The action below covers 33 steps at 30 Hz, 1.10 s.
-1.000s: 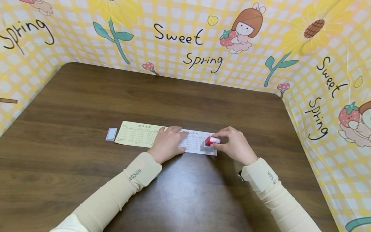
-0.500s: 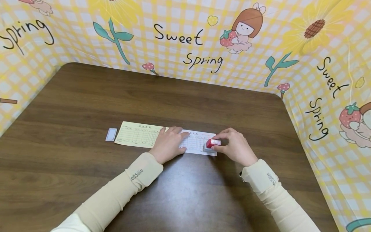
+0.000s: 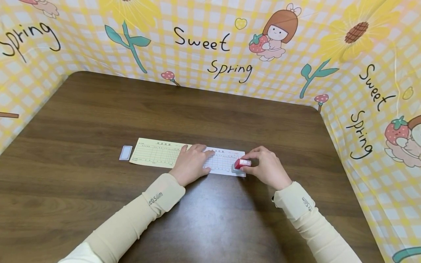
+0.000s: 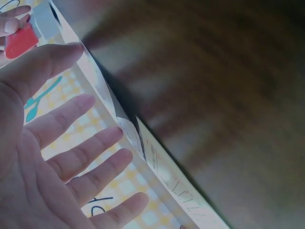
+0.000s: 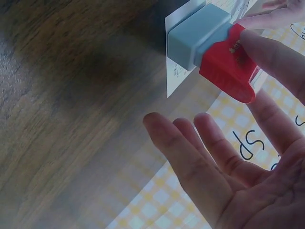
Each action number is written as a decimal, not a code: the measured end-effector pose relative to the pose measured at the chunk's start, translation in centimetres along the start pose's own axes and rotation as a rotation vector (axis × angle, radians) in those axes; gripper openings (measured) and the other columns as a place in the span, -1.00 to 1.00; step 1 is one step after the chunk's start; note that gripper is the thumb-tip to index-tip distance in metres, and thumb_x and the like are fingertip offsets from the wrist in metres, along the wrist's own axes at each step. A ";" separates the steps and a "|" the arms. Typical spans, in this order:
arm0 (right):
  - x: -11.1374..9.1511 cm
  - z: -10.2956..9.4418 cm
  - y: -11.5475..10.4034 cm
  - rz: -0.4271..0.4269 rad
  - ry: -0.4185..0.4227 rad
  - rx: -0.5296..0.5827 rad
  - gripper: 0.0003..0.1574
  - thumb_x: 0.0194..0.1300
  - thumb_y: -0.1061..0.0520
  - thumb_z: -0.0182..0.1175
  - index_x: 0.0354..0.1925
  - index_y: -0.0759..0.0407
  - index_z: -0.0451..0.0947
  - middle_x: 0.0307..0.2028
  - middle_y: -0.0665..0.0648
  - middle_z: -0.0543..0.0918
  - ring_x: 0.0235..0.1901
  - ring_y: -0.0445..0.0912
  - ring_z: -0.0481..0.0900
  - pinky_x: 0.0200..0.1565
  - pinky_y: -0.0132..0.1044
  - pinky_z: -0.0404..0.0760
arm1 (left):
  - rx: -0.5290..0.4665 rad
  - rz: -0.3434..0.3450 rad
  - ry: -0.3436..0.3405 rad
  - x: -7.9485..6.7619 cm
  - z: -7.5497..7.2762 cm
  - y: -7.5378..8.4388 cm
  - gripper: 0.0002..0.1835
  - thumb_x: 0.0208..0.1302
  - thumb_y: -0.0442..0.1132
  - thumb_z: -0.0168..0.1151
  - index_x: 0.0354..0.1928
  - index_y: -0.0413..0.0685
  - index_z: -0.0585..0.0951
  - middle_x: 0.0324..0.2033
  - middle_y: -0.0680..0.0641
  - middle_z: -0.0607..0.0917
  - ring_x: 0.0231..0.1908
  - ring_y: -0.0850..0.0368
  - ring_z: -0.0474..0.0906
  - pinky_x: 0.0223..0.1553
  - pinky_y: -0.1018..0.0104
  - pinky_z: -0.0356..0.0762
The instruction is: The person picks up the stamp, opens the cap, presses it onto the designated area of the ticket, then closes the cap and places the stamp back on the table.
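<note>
In the head view my right hand (image 3: 268,166) pinches a self-inking stamp (image 3: 242,164) between thumb and index finger. Its red handle and grey base (image 5: 198,36) show in the right wrist view, the base right at the white form sheet (image 5: 176,86). The other fingers of that hand stay extended off the stamp. My left hand (image 3: 192,162) rests spread, palm down, where the white sheet (image 3: 218,160) meets a pale yellow form sheet (image 3: 154,151). Both sheets carry printed tables. The left hand's fingers (image 4: 86,152) are nearly straight in the left wrist view.
A small rectangular piece with a bluish border (image 3: 125,153) lies just left of the yellow sheet. All of this is on a dark wooden table (image 3: 204,113). A yellow checked cloth (image 3: 197,22) with printed figures rises along the table's back and sides.
The right hand and stamp have shifted slightly right and downward at the white sheet's right end. The left hand has stayed almost still on the sheets.
</note>
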State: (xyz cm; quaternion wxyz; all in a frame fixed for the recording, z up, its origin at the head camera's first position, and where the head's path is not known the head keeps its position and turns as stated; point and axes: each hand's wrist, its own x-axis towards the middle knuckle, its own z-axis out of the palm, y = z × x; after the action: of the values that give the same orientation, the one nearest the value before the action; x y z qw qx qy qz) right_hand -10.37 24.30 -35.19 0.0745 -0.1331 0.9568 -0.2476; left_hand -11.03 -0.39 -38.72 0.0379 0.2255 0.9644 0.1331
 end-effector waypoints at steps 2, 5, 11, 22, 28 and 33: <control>0.0 0.0 0.0 0.001 0.000 -0.003 -0.68 0.16 0.14 0.51 -0.08 0.15 0.79 0.00 0.19 0.64 0.04 0.18 0.57 0.07 0.09 0.50 | -0.001 -0.001 -0.002 0.0 0.1 0.0 -0.43 0.24 -0.07 0.42 0.29 0.01 0.61 0.24 -0.23 0.58 0.29 -0.19 0.44 0.27 -0.29 0.29; 0.0 0.0 0.0 -0.002 -0.003 -0.004 -0.69 0.16 0.14 0.51 -0.09 0.15 0.79 0.00 0.19 0.64 0.05 0.19 0.57 0.07 0.11 0.50 | -0.001 -0.006 -0.006 0.0 0.0 0.0 -0.43 0.23 -0.07 0.43 0.30 0.02 0.61 0.25 -0.23 0.58 0.30 -0.19 0.44 0.27 -0.29 0.28; -0.1 0.1 -0.1 -0.004 -0.005 0.004 -0.67 0.14 0.16 0.53 -0.08 0.15 0.79 -0.02 0.19 0.64 0.02 0.15 0.58 0.06 0.09 0.50 | -0.007 -0.005 -0.004 0.0 0.0 0.2 -0.43 0.24 -0.08 0.42 0.30 0.01 0.61 0.24 -0.24 0.58 0.29 -0.19 0.44 0.26 -0.30 0.30; 0.0 0.3 -0.1 -0.016 0.006 -0.016 -0.64 0.11 0.15 0.55 -0.08 0.16 0.79 -0.05 0.19 0.65 0.01 0.16 0.59 0.04 0.07 0.52 | -0.005 -0.015 -0.018 -0.1 -0.1 0.3 -0.44 0.25 -0.07 0.41 0.30 -0.01 0.60 0.25 -0.25 0.57 0.28 -0.20 0.45 0.23 -0.29 0.33; 0.0 0.3 -0.1 -0.014 0.009 -0.033 -0.65 0.09 0.15 0.57 -0.10 0.14 0.80 -0.08 0.17 0.67 -0.03 0.16 0.62 0.01 0.07 0.54 | -0.006 -0.017 -0.023 -0.1 -0.2 0.4 -0.44 0.25 -0.07 0.41 0.29 -0.02 0.61 0.25 -0.25 0.57 0.25 -0.21 0.48 0.20 -0.28 0.36; 0.1 0.4 -0.4 -0.004 0.007 -0.076 -0.65 0.07 0.14 0.58 -0.11 0.14 0.81 -0.09 0.17 0.68 -0.07 0.14 0.65 -0.07 0.06 0.60 | -0.012 -0.024 -0.028 0.0 -0.1 0.4 -0.44 0.26 -0.07 0.41 0.30 -0.01 0.60 0.26 -0.25 0.56 0.26 -0.21 0.47 0.22 -0.30 0.34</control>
State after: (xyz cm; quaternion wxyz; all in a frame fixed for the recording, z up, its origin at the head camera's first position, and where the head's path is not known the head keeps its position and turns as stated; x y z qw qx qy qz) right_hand -10.28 23.76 -35.34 0.0655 -0.1368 0.9655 -0.2118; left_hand -10.82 -0.07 -38.45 0.0544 0.2155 0.9656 0.1351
